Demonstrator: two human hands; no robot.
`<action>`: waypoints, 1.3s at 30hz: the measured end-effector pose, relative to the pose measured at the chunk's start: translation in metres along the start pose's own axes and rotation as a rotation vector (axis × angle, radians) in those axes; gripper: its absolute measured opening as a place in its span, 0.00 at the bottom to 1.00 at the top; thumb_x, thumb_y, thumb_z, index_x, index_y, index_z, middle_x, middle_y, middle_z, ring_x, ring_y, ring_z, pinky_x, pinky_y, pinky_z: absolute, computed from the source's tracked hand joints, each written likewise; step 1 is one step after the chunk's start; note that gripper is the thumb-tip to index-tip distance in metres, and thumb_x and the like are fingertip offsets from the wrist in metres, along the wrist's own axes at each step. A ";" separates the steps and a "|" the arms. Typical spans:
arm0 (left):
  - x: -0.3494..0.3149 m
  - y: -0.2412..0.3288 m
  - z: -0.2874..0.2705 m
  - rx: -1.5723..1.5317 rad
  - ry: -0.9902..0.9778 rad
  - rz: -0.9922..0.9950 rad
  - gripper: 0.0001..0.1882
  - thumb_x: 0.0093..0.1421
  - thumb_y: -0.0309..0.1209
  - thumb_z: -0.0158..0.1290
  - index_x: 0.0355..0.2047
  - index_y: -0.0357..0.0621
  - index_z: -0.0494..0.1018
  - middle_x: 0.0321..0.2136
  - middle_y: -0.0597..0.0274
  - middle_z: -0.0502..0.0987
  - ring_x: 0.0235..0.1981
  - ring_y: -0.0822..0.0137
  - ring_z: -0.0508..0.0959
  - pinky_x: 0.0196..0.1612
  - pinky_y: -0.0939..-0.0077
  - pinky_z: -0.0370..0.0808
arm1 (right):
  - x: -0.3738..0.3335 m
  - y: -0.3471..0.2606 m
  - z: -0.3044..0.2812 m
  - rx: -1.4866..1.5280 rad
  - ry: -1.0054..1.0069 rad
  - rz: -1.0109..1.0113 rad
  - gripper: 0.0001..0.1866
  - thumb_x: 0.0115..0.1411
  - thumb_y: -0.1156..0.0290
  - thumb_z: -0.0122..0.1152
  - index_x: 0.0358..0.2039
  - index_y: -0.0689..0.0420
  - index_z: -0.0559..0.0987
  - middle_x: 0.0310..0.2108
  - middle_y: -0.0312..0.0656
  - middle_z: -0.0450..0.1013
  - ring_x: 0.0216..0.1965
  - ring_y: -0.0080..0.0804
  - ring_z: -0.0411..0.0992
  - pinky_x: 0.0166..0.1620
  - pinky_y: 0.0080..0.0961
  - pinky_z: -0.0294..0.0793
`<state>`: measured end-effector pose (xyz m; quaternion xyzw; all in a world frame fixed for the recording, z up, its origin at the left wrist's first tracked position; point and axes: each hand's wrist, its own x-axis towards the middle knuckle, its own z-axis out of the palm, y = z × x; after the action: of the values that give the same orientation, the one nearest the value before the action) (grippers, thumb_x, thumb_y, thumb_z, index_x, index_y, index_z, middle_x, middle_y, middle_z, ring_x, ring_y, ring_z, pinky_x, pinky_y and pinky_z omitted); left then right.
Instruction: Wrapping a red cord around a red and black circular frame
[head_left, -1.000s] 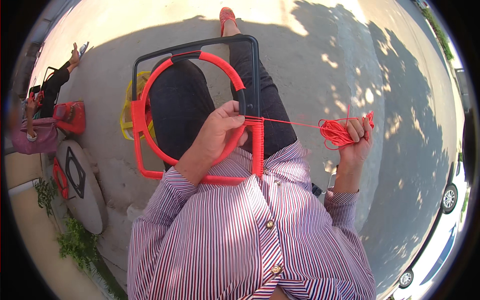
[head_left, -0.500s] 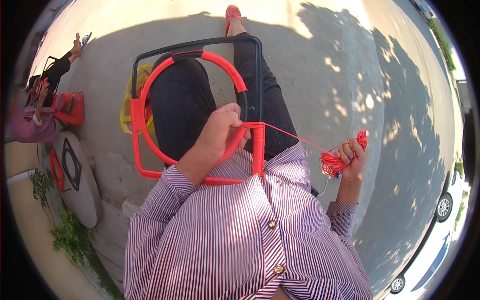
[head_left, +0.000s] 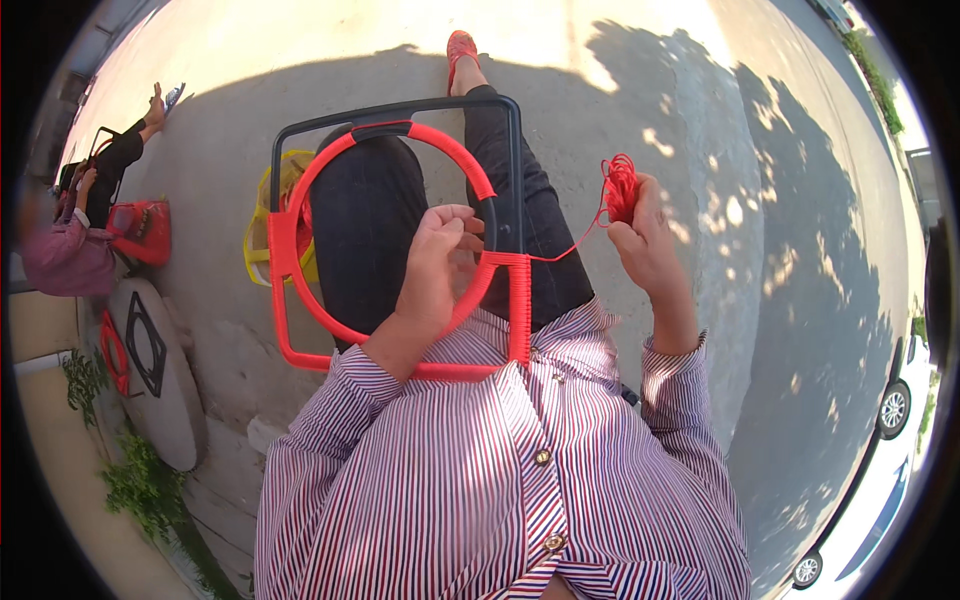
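A black square frame with a ring inside it [head_left: 514,170] rests on my lap, and red cord is wrapped tightly round much of it. Bare black shows along the top, upper right and a stretch of the ring. My left hand [head_left: 435,265] reaches over the ring's lower part, its fingers curled at the ring's right side beside the wrapped joint. Raised off to the right, my right hand [head_left: 648,235] is closed on a bundle of red cord [head_left: 621,188]. From the bundle a slack strand dips and runs to the frame's wrapped right side.
Behind my left knee is a yellow basket [head_left: 258,240]. To the left a person in pink [head_left: 70,262] sits by a red bag [head_left: 142,230]. A round slab [head_left: 180,400] carries a black frame [head_left: 147,345] and a red one [head_left: 114,352]. White car [head_left: 880,490] at right.
My right hand has swung up and inward with the cord bundle. The strand, taut before, now hangs slack. My left hand's fingers have loosened and shifted slightly off the joint.
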<state>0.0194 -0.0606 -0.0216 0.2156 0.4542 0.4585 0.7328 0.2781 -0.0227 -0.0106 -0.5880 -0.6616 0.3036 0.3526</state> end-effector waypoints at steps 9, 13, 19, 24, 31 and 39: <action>-0.002 -0.003 0.008 0.293 0.155 0.322 0.18 0.60 0.15 0.47 0.50 0.40 0.64 0.42 0.62 0.71 0.39 0.74 0.73 0.42 0.80 0.73 | 0.026 -0.066 0.065 -0.313 -0.198 -0.743 0.21 0.47 0.69 0.67 0.43 0.53 0.74 0.37 0.35 0.74 0.38 0.32 0.73 0.38 0.32 0.72; 0.007 -0.005 0.001 0.240 0.186 0.068 0.15 0.55 0.13 0.47 0.43 0.37 0.69 0.35 0.61 0.74 0.33 0.74 0.75 0.36 0.82 0.74 | 0.021 -0.003 0.044 0.121 0.063 -0.228 0.17 0.47 0.69 0.70 0.38 0.52 0.78 0.34 0.35 0.74 0.37 0.31 0.74 0.40 0.31 0.72; 0.009 -0.003 0.003 0.086 0.049 -0.087 0.16 0.53 0.14 0.51 0.43 0.33 0.72 0.33 0.59 0.77 0.30 0.71 0.77 0.31 0.83 0.75 | -0.008 -0.017 0.064 0.056 -0.337 -0.140 0.16 0.47 0.69 0.70 0.39 0.53 0.81 0.32 0.37 0.74 0.36 0.36 0.74 0.40 0.28 0.74; -0.001 0.012 0.014 0.099 -0.028 -0.232 0.14 0.55 0.17 0.51 0.43 0.31 0.72 0.32 0.57 0.78 0.28 0.70 0.78 0.30 0.82 0.76 | -0.011 -0.034 0.071 -0.177 -0.283 -0.325 0.13 0.48 0.64 0.68 0.35 0.53 0.82 0.38 0.36 0.73 0.42 0.37 0.72 0.41 0.30 0.74; 0.000 0.010 0.015 0.018 0.016 -0.179 0.10 0.60 0.18 0.47 0.41 0.31 0.72 0.32 0.55 0.78 0.28 0.71 0.79 0.31 0.82 0.77 | -0.020 0.006 0.056 0.479 -0.141 -0.082 0.13 0.50 0.64 0.65 0.34 0.59 0.82 0.49 0.44 0.70 0.49 0.33 0.69 0.51 0.31 0.69; 0.006 0.000 0.003 -0.066 -0.048 -0.183 0.11 0.60 0.16 0.43 0.41 0.31 0.71 0.34 0.55 0.77 0.31 0.71 0.80 0.39 0.82 0.79 | -0.023 -0.021 0.009 1.511 -0.042 0.151 0.18 0.53 0.63 0.57 0.36 0.65 0.78 0.53 0.50 0.67 0.61 0.43 0.61 0.63 0.41 0.58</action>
<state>0.0229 -0.0544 -0.0227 0.1597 0.4389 0.3994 0.7889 0.2608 -0.0475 -0.0011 -0.2243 -0.2381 0.7088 0.6250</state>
